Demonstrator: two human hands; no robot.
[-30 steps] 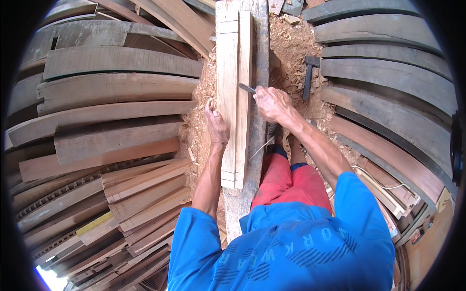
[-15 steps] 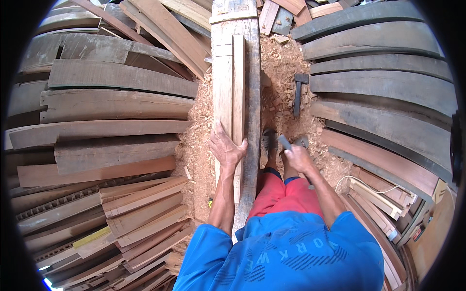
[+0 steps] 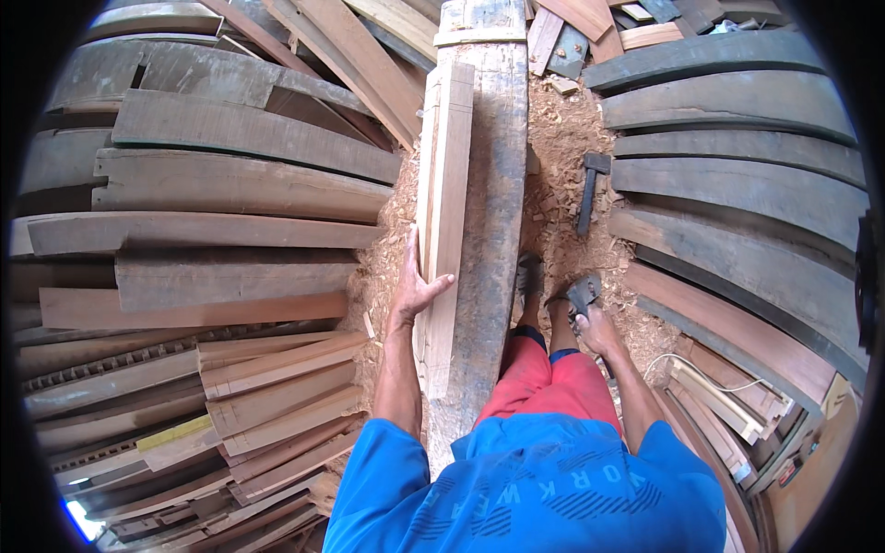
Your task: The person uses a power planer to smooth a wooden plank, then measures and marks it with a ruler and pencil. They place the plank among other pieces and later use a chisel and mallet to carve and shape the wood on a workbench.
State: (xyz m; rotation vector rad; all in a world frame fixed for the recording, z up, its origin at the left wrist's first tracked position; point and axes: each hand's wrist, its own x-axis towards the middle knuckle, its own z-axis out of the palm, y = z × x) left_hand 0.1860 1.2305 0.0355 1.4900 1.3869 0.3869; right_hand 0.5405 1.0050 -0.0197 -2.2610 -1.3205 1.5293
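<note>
A long pale wooden piece (image 3: pixel 449 147) lies lengthwise on a worn, grey timber beam (image 3: pixel 493 184) down the middle of the head view. My left hand (image 3: pixel 415 290) grips its lower half, fingers along the left side and thumb across the wood. Low at the right of the beam, beside my leg, my right hand (image 3: pixel 592 323) is closed on a dark tool (image 3: pixel 581 293); its exact kind is hard to make out. A dark hammer-like tool (image 3: pixel 590 198) rests on the shavings farther forward, to the right of the beam.
Stacked curved planks (image 3: pixel 249 166) fill the left, and greyed curved boards (image 3: pixel 728 184) the right. Offcuts (image 3: pixel 572 46) lie at the far end. Wood shavings (image 3: pixel 562 120) cover the floor. A pale cord (image 3: pixel 701 364) loops among pieces at lower right.
My right hand has dropped from the wood, where it held a thin tool, to beside my leg. My left hand has shifted onto the piece, which now shows a different face.
</note>
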